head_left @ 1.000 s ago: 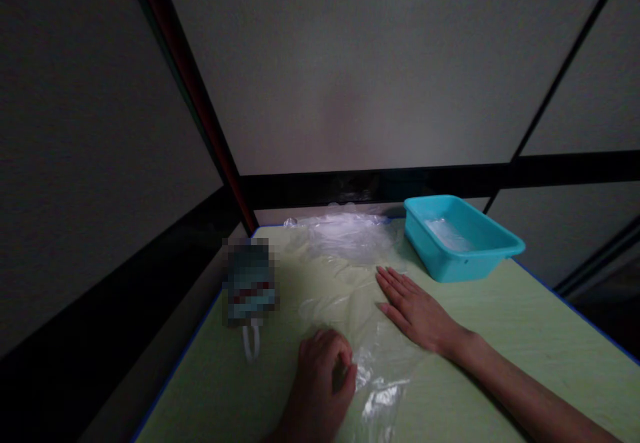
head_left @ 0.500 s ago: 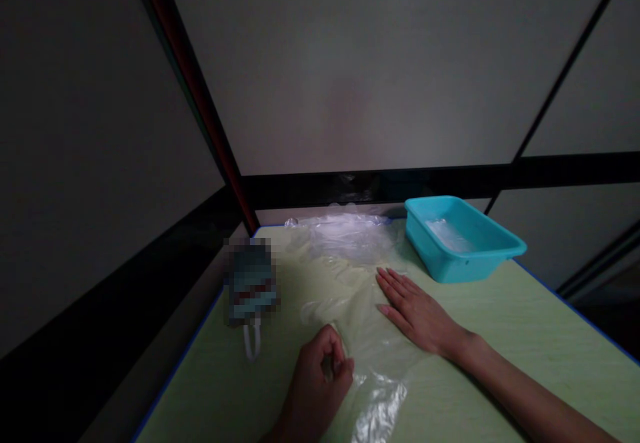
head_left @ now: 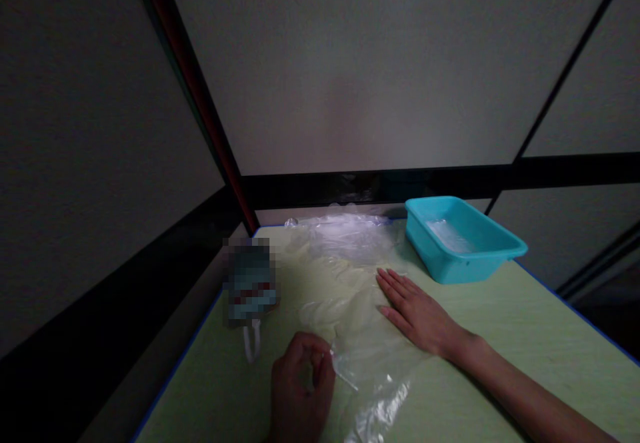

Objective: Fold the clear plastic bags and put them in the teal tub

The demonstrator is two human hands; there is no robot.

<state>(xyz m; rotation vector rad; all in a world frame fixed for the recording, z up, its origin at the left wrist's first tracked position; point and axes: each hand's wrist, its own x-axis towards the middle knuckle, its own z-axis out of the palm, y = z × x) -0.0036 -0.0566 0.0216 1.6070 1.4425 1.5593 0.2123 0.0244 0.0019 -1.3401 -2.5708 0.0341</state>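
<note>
A thin clear plastic bag (head_left: pixel 367 356) lies spread on the table between my hands. My left hand (head_left: pixel 303 386) is closed in a pinch on the bag's near-left edge. My right hand (head_left: pixel 420 316) rests flat on the plastic, fingers stretched out towards the back left. Beyond both hands, a stack of crumpled clear plastic (head_left: pixel 345 233) lies at the back of the table. Where one sheet ends and another begins is hard to make out.
At the back right stands a turquoise plastic basin (head_left: pixel 465 268) with something clear inside. A blurred-out greenish object (head_left: pixel 251 283) with a white strap (head_left: pixel 253 346) lies on the left. The light green table (head_left: pixel 525 336) has a blue edge, with panelled walls behind and left.
My left hand has moved left and slightly towards me, drawing the bag's edge with it. The right hand has stayed in place.
</note>
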